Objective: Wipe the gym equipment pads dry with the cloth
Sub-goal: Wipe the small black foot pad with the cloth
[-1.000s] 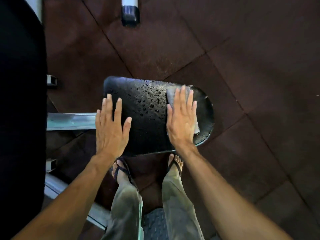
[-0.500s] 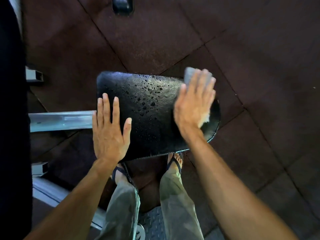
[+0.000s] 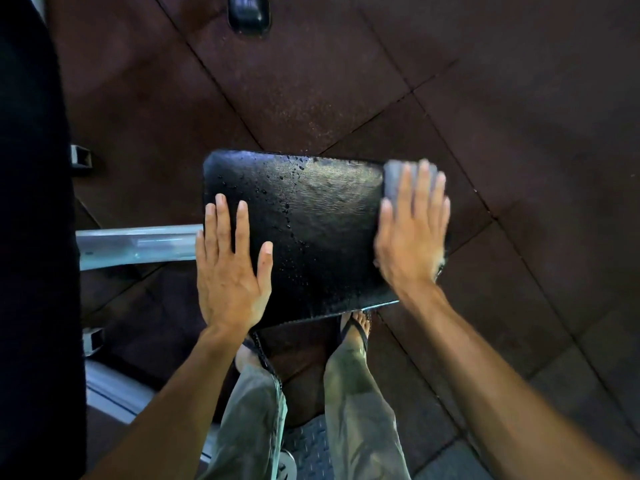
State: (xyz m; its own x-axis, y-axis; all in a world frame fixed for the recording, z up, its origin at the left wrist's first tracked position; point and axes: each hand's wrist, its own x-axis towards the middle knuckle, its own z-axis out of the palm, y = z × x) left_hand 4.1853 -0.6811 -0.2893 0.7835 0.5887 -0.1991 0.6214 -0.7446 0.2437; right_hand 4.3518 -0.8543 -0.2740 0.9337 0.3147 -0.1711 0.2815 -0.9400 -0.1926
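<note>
Dark brown rubber floor tiles [image 3: 346, 64], seams running diagonally, fine speckling on the tile just beyond the pad. Black vinyl pad [image 3: 311, 233] sits centre frame, mounted on a pale metal bar [image 3: 138, 245] that comes in from the left. Tall black upholstered piece [image 3: 31, 237] fills the left edge; two open square tube ends [image 3: 80, 156] show beside it.

Left hand [image 3: 230, 271]: flat, palm down, fingers spread, pressed on the pad's near-left corner. Nothing gripped.

Right hand [image 3: 412, 230]: flat, fingers extended, motion-blurred, pressing the cloth [image 3: 394, 178] onto the pad's right end. Cloth is grey, mostly hidden under the palm; a corner sticks out past the fingertips at the pad's far-right edge, and a pale frayed bit shows near the heel of the hand. It is pinned under the palm, not pinched. Hands are well apart, one at each end of the pad.

Pad surface: droplets [image 3: 287, 206] clustered on the left and middle; the right part looks smeared and glossy with few beads.

Below the pad: person's feet in flip-flops [image 3: 356, 329], grey-green trousers [image 3: 360, 410]. Black rounded foot cap [image 3: 248, 12] at top edge.
</note>
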